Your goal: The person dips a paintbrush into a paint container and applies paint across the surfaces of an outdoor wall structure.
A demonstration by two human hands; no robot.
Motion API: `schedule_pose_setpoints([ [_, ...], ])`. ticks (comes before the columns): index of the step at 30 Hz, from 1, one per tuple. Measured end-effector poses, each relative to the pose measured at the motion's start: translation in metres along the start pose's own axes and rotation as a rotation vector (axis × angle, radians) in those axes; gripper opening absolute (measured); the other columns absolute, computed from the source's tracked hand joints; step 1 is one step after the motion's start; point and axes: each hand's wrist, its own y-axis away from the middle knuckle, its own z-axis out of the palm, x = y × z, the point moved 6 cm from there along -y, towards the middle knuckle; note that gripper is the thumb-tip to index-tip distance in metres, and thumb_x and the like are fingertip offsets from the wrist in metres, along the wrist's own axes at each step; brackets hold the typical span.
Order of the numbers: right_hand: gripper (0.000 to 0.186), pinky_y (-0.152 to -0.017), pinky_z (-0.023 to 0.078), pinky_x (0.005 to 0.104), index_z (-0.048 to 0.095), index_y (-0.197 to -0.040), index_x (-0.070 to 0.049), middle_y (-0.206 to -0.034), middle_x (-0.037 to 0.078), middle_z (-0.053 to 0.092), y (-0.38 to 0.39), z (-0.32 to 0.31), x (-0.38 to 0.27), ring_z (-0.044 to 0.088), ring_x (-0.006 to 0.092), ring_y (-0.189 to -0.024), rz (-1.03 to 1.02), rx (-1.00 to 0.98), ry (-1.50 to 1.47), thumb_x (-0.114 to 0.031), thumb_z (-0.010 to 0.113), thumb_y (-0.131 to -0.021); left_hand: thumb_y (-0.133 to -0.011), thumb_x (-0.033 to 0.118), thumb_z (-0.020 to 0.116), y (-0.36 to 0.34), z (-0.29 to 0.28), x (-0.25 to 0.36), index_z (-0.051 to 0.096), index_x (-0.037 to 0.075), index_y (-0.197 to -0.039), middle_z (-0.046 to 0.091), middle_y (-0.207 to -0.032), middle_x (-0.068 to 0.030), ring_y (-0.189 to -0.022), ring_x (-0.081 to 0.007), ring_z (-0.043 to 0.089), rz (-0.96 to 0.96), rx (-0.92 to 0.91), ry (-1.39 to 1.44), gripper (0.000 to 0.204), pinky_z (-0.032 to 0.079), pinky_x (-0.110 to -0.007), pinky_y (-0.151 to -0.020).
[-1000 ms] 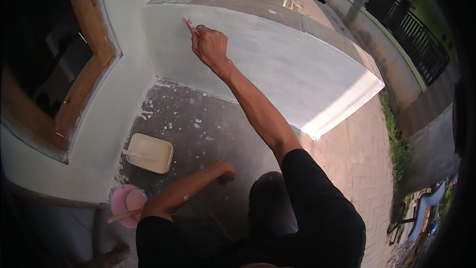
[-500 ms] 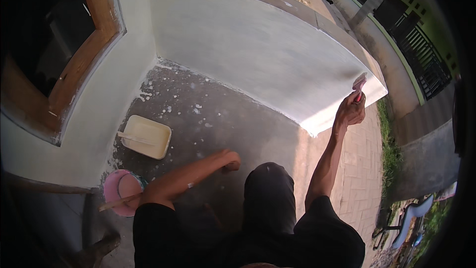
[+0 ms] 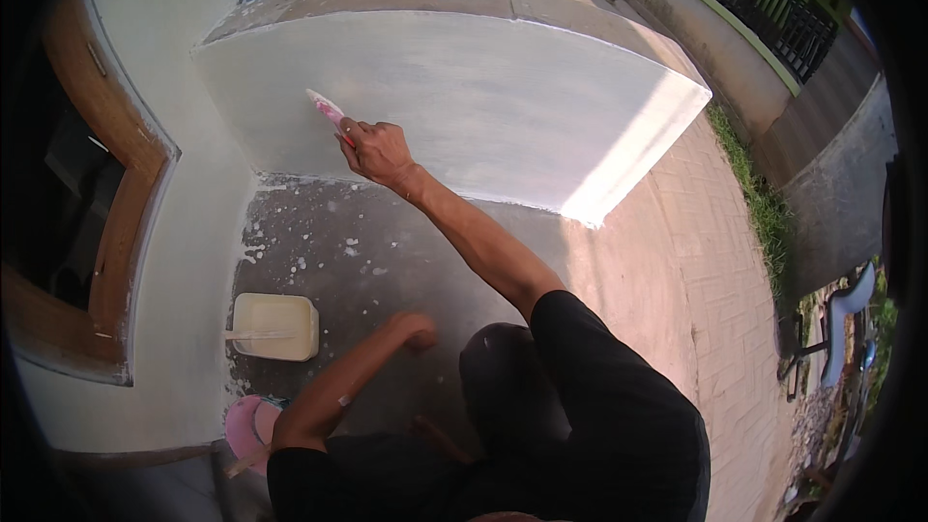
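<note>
My right hand [image 3: 379, 152] is closed round the handle of a paintbrush [image 3: 327, 108], which has a red and pink grip and pale bristles. The brush points up and left against the left half of a low whitish wall [image 3: 454, 87]. Whether the bristles touch the wall I cannot tell. My left hand [image 3: 416, 331] hangs over the grey floor near my knee, its fingers curled in; what they hold, if anything, is hidden. To its left a cream rectangular tub [image 3: 307, 329] of pale paint stands on the floor, a stick lying across it.
A pink bucket [image 3: 242, 425] with a wooden stick is partly behind my left arm. White paint spots dot the grey floor [image 3: 387, 222]. A wood-framed window [image 3: 145, 193] is set in the left wall. Brick paving [image 3: 715, 280] and a grass strip [image 3: 759, 193] lie to the right.
My right hand has swept the paintbrush from the wall's right end to its left part. My view has shifted too. My left hand stays low and curled.
</note>
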Motion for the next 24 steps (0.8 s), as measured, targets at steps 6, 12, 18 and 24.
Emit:
schedule_pose_setpoints([
  [6,0.014,-0.045,0.043,0.0278,0.069,-0.097,-0.003,-0.065,0.010,0.065,0.058,-0.155,0.103,0.059,0.0162,-0.046,0.319,0.139,0.159,-0.014,0.068,-0.088,-0.079,0.019,0.061,-0.001,-0.004,-0.012,0.074,0.008,-0.092,0.072,-0.093,-0.0118,-0.080,-0.0259,0.069,0.055,-0.039,0.064,0.022,0.054,-0.042,-0.070],
  [12,0.027,-0.061,0.052,0.0252,0.068,-0.102,0.005,-0.075,0.011,0.071,0.199,-0.402,0.171,0.069,0.0138,-0.070,0.587,0.572,0.417,-0.020,0.061,-0.096,-0.076,0.014,0.058,0.008,-0.056,-0.007,0.075,0.010,-0.085,0.073,-0.084,-0.0069,-0.075,-0.0198,0.070,0.269,-0.011,-0.306,0.020,0.054,-0.038,-0.069],
  [18,0.031,-0.049,0.034,0.0211,0.069,-0.089,0.002,-0.067,0.010,0.068,0.235,-0.460,0.150,0.061,0.0112,-0.055,1.059,0.584,0.235,-0.027,0.059,-0.095,-0.074,0.011,0.053,0.079,-0.143,-0.006,0.071,0.007,-0.081,0.071,-0.078,-0.0076,-0.071,-0.0195,0.069,0.185,0.193,0.498,0.020,0.053,-0.035,-0.066],
  [24,0.034,-0.043,0.037,0.0248,0.059,-0.075,0.002,-0.058,0.010,0.059,0.167,-0.396,0.126,0.053,0.0158,-0.045,1.497,0.336,-0.270,-0.028,0.055,-0.092,-0.079,0.010,0.048,0.091,-0.180,0.008,0.071,0.002,-0.085,0.072,-0.083,-0.0105,-0.077,-0.0200,0.070,0.117,0.199,0.834,0.026,0.054,-0.033,-0.071],
])
